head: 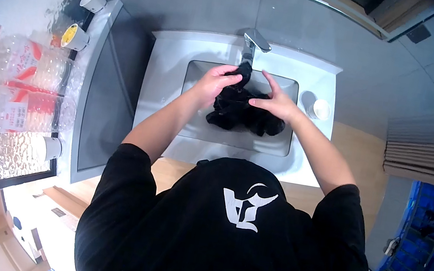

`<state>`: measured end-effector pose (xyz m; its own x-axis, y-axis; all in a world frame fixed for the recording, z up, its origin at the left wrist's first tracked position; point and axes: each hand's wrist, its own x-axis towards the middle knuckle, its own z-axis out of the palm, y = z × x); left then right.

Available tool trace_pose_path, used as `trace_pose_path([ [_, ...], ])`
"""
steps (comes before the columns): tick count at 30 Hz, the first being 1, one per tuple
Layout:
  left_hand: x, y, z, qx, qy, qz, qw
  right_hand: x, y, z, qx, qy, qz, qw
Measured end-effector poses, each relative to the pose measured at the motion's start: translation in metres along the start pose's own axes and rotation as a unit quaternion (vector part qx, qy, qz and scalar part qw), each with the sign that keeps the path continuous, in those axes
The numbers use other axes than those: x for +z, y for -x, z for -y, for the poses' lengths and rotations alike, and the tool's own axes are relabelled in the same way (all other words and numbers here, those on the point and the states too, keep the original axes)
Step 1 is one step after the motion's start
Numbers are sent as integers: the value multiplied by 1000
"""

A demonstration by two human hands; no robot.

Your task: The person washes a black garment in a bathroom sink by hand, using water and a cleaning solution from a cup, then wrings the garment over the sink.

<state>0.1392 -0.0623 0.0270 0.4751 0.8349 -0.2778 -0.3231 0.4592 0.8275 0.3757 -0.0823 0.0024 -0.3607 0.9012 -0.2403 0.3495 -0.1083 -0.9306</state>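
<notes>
A bunched black cloth, looking wet, lies in the rectangular washbasin. My left hand grips a raised part of it between thumb and fingers, just below the chrome faucet. To the right, my right hand has thumb and fingers spread; the thumb rests at the cloth's upper edge, and whether it pinches any fabric cannot be told. The cloth hides much of the basin's floor.
A white cup stands on the counter right of the basin. Along the left ledge are more paper cups and large plastic-wrapped bottles. A mirror's frame runs above the faucet. A folded blind hangs at the right.
</notes>
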Motion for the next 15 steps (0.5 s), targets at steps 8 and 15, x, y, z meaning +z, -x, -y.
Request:
trace_pose_path([
  [8,25,15,-64,54,-347,81,933,-25,-26,77,-136,248,105,954],
  [15,54,30,-141,62,-352,-55,932,-60,-13,162,-79,173,7,982],
])
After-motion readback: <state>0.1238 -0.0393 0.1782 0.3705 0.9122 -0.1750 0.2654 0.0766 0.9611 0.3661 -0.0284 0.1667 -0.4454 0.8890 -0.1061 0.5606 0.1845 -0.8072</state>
